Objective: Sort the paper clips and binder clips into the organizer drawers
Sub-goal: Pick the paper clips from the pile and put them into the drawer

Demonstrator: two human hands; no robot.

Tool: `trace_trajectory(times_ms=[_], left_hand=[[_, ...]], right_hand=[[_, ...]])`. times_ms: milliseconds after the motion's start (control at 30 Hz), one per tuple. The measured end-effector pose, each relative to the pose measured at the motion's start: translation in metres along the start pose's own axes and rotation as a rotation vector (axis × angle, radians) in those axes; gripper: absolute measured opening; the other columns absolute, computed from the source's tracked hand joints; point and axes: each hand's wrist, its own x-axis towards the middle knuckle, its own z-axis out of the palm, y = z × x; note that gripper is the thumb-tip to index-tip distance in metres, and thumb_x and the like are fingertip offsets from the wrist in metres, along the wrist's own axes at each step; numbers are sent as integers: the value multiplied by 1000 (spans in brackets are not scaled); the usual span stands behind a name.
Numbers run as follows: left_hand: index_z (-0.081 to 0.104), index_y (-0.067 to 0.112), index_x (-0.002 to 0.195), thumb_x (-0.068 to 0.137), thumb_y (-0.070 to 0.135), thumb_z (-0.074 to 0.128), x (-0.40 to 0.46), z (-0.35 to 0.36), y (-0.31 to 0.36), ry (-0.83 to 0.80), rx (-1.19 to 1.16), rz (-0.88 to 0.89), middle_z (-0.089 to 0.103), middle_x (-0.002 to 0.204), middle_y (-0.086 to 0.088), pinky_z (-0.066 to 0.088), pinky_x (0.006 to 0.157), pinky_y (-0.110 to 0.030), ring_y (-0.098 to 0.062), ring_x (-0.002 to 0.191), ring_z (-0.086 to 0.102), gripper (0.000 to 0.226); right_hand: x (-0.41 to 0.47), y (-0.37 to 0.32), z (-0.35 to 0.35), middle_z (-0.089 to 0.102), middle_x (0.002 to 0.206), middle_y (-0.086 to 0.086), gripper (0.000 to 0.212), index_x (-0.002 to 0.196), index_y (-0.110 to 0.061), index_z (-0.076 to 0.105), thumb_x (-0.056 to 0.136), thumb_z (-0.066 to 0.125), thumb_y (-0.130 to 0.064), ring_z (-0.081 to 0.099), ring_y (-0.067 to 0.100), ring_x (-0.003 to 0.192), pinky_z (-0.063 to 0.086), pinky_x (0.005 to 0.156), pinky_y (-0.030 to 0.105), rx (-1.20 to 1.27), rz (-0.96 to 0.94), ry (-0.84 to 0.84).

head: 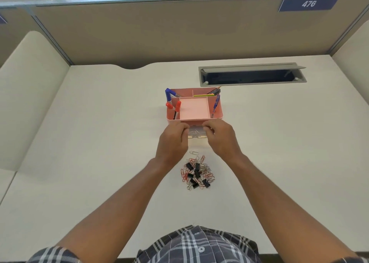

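A pink desk organizer (pixel 218 114) stands mid-desk with pens in its side slots. A clear drawer (pixel 196 134) is pulled out at its front, with a few paper clips inside. My left hand (pixel 173 141) and my right hand (pixel 221 139) flank the drawer, fingers curled at its two sides. What the fingertips hold is too small to tell. A pile of red and silver paper clips (pixel 207 174) mixed with black binder clips (pixel 196 171) lies on the desk just below my hands. One silver paper clip (pixel 194 153) lies apart above the pile.
A grey cable hatch (pixel 252 75) is open at the back right of the desk. Beige partition walls (pixel 179 29) enclose the desk on three sides. My checked shirt (pixel 197 244) shows at the desk's near edge.
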Motion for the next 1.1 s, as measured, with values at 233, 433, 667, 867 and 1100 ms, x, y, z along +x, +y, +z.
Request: trace_trajectory(times_ms=[233,433,667,867,1100], left_hand=[[65,14,113,95,15,53,-55,30,-24,-353,95,-42,62,96,-4,52,71,-42,-24,87,59,22],[65,20,115,96,17,48,-37,44,-28,-514,229,-127,58,97,-5,50,72,-41,-26,92,56,25],[62,15,92,93,19,56,-26,45,-26,-598,238,-214,61,97,-4,50,75,-39,-24,86,58,7],[59,17,79,89,18,58,-26,39,-27,-625,131,-291,58,94,-1,48,73,-34,-21,82,57,9],[62,17,79,85,13,60,-31,22,-16,-378,-62,-242,62,76,4,50,65,-32,-14,70,56,8]], right_hand=[[-52,34,24,62,109,4,29,123,-21,66,97,52,-19,60,23,99,49,83,35,-200,127,-415],[-60,43,48,52,106,2,24,116,-20,66,95,55,-16,54,24,97,50,73,36,-259,65,-410],[-57,48,48,52,99,4,13,94,-11,65,91,54,-6,52,24,90,49,75,39,-268,55,-453],[-52,45,35,61,89,1,14,83,-14,63,91,54,-9,57,21,84,48,77,35,-108,202,-432],[-30,20,4,68,91,-3,12,96,-14,72,93,60,-14,59,13,85,46,78,26,92,147,-160]])
